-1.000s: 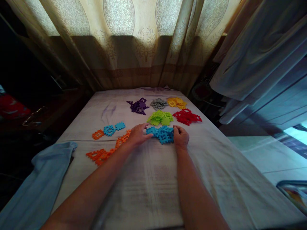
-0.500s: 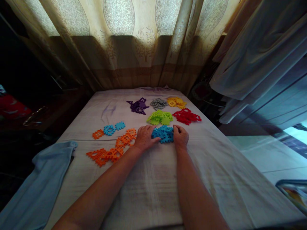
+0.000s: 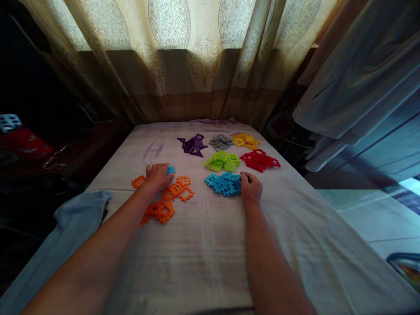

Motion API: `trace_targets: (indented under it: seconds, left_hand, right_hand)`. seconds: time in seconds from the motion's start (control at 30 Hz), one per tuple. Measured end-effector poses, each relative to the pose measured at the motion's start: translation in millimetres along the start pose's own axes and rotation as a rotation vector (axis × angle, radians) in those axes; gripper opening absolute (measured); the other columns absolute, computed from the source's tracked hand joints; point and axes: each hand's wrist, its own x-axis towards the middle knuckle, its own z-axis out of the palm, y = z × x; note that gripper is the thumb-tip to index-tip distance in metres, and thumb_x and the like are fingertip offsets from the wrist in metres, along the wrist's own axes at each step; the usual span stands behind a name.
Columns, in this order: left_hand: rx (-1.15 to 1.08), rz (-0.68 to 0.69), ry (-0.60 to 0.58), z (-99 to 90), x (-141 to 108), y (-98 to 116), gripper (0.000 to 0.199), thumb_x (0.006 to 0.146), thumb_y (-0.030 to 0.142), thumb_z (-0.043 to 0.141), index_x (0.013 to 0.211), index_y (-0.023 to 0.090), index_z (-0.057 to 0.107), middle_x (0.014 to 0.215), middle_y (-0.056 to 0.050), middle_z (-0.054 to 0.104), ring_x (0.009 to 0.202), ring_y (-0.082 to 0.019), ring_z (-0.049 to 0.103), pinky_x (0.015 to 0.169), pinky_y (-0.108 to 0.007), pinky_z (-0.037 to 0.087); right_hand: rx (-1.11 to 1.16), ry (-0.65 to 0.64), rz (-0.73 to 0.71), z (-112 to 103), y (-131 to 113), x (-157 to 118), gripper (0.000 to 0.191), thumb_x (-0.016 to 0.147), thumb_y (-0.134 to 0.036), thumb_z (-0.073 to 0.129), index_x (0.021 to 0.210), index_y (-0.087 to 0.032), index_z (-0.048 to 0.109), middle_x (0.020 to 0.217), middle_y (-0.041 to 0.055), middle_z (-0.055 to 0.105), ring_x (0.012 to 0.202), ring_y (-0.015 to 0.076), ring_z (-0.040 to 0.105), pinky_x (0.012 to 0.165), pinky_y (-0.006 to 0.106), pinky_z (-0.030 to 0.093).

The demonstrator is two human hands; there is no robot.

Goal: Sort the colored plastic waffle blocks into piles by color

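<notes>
On the left of the table my left hand (image 3: 158, 176) reaches over the blue notched pieces, palm down. One light blue interlocking piece (image 3: 171, 169) shows past its fingers; whether they grip it is hidden. Orange interlocking pieces (image 3: 177, 189) lie in a loose cluster close to that hand, and another orange piece (image 3: 138, 181) sits left of it. My right hand (image 3: 252, 187) rests with curled fingers against the right edge of a pile of blue interlocking pieces (image 3: 225, 183). What its fingertips hold, if anything, does not show.
Behind the blue pile are heaps of green pieces (image 3: 222, 161), red pieces (image 3: 260, 160), grey pieces (image 3: 221, 142), yellow pieces (image 3: 246, 141) and purple pieces (image 3: 193, 145). A light blue cloth (image 3: 78, 218) hangs over the table's left edge. Curtains (image 3: 203, 83) hang behind.
My left hand has left the blue pile and moved left over the separate blue pieces. My right hand stays by the pile. The view has shifted slightly.
</notes>
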Motion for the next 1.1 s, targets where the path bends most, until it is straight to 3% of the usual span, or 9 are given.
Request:
trace_targets:
  seconds: [0.13,0.23,0.5,0.63,0.97,1.1]
  left_hand:
    - [0.006,0.001,-0.026,-3.2,-2,-5,0.049,0.086,0.041,0.053,0.129,0.02,0.06,0.13,-0.014,0.065,0.122,-0.035,0.057,0.107,-0.051,0.033]
    - [-0.024,0.035,0.027,-5.6,-6,5,0.051,0.087,0.043,0.054,0.132,0.019,0.058,0.13,-0.014,0.065,0.122,-0.032,0.057,0.105,-0.047,0.036]
    - [-0.324,0.428,0.216,3.8,-42,83,0.055,0.086,0.043,0.064,0.135,0.021,0.053,0.131,-0.011,0.064,0.122,-0.027,0.057,0.109,-0.044,0.035]
    - [-0.393,0.507,0.231,17.4,-60,106,0.057,0.085,0.043,0.066,0.136,0.021,0.052,0.131,-0.012,0.064,0.123,-0.027,0.056,0.113,-0.049,0.031]
    - [-0.449,0.539,0.25,39.4,-64,104,0.057,0.083,0.039,0.068,0.135,0.022,0.053,0.131,-0.012,0.061,0.122,-0.028,0.055,0.11,-0.048,0.037]
    - [-0.403,0.509,0.311,34.1,-55,86,0.052,0.084,0.039,0.066,0.131,0.021,0.055,0.13,-0.012,0.062,0.121,-0.027,0.055,0.109,-0.046,0.038]
  right_hand:
    - [-0.004,-0.014,-0.01,0,3,2,0.037,0.074,-0.045,0.052,0.082,-0.018,0.077,0.077,0.0083,0.076,0.073,0.0225,0.065,0.076,0.034,0.05]
    - [-0.022,-0.026,-0.006,-1,4,3,0.038,0.074,-0.044,0.052,0.083,-0.017,0.077,0.079,0.0095,0.076,0.075,0.0235,0.066,0.076,0.035,0.05]
    - [-0.006,-0.017,-0.02,0,5,2,0.035,0.074,-0.042,0.053,0.081,-0.018,0.077,0.083,0.0091,0.077,0.079,0.0237,0.067,0.078,0.035,0.051]
    - [-0.016,-0.02,-0.012,-1,2,2,0.037,0.074,-0.042,0.052,0.083,-0.016,0.077,0.081,0.0098,0.076,0.076,0.0235,0.067,0.077,0.035,0.051]
    - [-0.035,-0.022,-0.015,-2,-3,1,0.041,0.074,-0.046,0.049,0.082,-0.017,0.076,0.078,0.0097,0.075,0.071,0.0229,0.065,0.074,0.034,0.05]
    - [-0.025,-0.01,-0.024,-1,-2,1,0.039,0.072,-0.045,0.05,0.08,-0.018,0.076,0.08,0.0096,0.076,0.074,0.0229,0.066,0.075,0.034,0.05]
